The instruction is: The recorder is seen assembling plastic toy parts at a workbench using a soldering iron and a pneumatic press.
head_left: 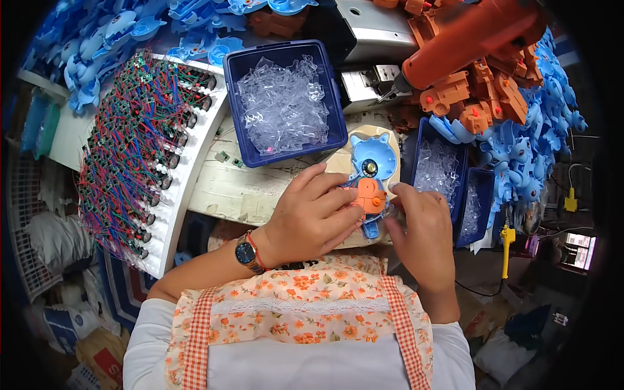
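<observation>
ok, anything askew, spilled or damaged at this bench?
Nothing looks damaged. Two small green parts lie loose on the white bench, outside the blue bin of clear pieces. Both hands, left and right, rest on the blue toy shell.

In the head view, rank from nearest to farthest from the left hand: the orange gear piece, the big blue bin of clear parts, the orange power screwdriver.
1. Orange gear piece, at the left hand fingertips.
2. Big blue bin, just above it.
3. Orange power screwdriver, far upper right.

Blue cat-shaped toy shell (371,158), open side up w/ round dark disc inside, orange part (370,194) seated at its lower half; lies flat just right of big blue bin (234,75).
</observation>
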Motion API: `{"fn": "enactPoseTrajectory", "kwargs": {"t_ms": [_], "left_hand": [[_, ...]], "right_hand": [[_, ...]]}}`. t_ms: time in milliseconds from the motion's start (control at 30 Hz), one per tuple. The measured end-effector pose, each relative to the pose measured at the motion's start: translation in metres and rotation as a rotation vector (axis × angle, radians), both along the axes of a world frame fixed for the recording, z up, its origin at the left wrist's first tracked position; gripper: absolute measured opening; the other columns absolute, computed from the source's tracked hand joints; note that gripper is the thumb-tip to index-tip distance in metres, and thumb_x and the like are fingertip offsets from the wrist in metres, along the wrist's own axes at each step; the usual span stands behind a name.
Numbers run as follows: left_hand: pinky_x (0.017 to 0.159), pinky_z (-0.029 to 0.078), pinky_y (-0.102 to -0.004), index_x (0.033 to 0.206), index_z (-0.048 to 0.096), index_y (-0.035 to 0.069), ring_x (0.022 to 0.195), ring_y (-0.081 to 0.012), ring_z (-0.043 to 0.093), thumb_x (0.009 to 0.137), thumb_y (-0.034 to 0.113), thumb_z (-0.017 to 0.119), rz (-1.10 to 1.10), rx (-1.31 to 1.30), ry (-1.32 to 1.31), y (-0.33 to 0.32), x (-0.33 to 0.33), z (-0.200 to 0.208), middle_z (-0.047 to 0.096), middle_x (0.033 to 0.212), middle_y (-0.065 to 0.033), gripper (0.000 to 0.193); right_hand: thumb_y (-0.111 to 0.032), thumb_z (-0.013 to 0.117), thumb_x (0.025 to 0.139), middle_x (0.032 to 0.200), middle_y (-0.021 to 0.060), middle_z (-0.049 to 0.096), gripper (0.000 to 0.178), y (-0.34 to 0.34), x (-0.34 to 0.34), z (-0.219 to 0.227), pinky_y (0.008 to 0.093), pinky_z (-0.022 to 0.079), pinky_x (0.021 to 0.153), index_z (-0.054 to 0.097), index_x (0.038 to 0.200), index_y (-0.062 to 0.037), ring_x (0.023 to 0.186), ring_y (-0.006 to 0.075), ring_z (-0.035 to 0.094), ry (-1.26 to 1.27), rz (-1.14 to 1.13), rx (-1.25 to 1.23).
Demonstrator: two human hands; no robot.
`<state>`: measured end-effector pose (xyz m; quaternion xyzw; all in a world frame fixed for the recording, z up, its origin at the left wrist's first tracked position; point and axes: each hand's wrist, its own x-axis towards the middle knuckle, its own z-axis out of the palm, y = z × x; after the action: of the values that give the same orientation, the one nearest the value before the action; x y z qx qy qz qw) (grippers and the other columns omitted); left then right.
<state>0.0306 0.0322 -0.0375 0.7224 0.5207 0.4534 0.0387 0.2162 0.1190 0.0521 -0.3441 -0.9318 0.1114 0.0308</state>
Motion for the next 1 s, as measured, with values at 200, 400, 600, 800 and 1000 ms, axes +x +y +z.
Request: {"fn": "enactPoseTrajectory", "kwargs": {"t_ms": [200,400,600,800,1000], "left_hand": [[0.097,0.046,-0.0514,0.096,0.073,0.014,0.107,-0.0275,0.061,0.073,0.02,0.079,-0.007,-0.009,0.002,0.001,-0.001,0.0,0.066,0.106,-0.0036,0.025],[0.096,0.047,-0.0517,0.096,0.073,0.014,0.107,-0.0284,0.061,0.072,0.019,0.079,-0.015,-0.017,0.015,0.002,0.0,0.002,0.066,0.107,-0.0036,0.025],[0.094,0.045,-0.0502,0.096,0.071,0.013,0.106,-0.0303,0.061,0.074,0.017,0.079,0.0,-0.01,0.012,0.006,0.002,0.012,0.066,0.103,-0.005,0.023],[0.108,0.034,-0.0569,0.107,0.069,0.011,0.122,-0.0389,0.054,0.07,0.005,0.07,-0.027,-0.155,-0.024,-0.004,-0.001,0.011,0.066,0.112,-0.0093,0.038],[0.111,0.028,-0.0569,0.115,0.066,0.008,0.126,-0.0416,0.051,0.071,0.005,0.062,-0.088,-0.191,-0.145,-0.009,-0.002,0.018,0.067,0.111,-0.0122,0.044]], "right_hand": [[-0.007,0.082,0.066,0.084,0.0053,0.065,0.03,0.003,0.02,-0.01,0.0394,0.042,0.08,0.068,0.092,-0.0054,0.08,0.0257,0.061,0.168,-0.114,0.006],[-0.009,0.08,0.067,0.078,0.004,0.061,0.015,0.002,0.026,-0.017,0.038,0.039,0.073,0.068,0.075,-0.0065,0.076,0.0237,0.057,0.189,-0.028,0.09],[-0.013,0.079,0.071,0.077,0.0039,0.063,0.013,0.009,0.03,-0.016,0.0377,0.04,0.072,0.069,0.078,-0.008,0.076,0.0237,0.06,0.236,-0.008,0.042],[-0.01,0.076,0.077,0.08,0.0118,0.065,0.016,0.07,0.083,0.013,0.0373,0.049,0.064,0.069,0.09,-0.0035,0.072,0.0294,0.064,0.427,-0.401,0.294],[-0.004,0.066,0.076,0.102,0.0141,0.067,0.023,0.187,0.24,-0.024,0.0465,0.053,0.08,0.072,0.096,-0.012,0.093,0.0381,0.066,-0.438,-1.052,0.441]]}}
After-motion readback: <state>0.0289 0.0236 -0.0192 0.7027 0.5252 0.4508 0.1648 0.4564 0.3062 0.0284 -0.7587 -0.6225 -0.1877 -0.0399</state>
